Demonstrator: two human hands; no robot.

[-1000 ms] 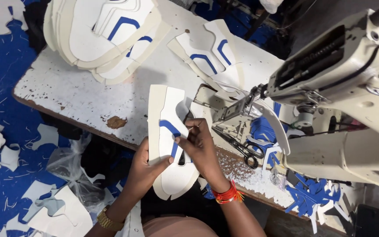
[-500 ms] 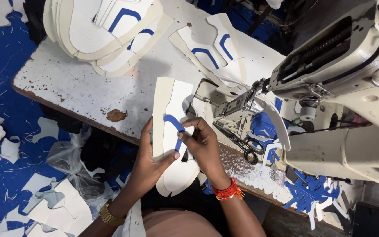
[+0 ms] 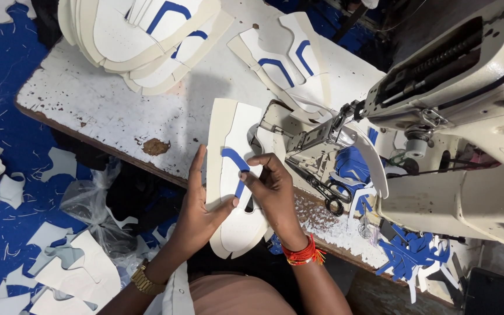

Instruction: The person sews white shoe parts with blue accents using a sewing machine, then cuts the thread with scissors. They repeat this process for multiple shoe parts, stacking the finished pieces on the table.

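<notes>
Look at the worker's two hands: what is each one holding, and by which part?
Left hand steadies the white shoe panel by its left edge; right hand pinches the blue strip at its lower end.

A worn white table (image 3: 118,111) carries stacked shoe panels (image 3: 141,35), scissors (image 3: 328,189) and a sewing machine (image 3: 456,116).
</notes>
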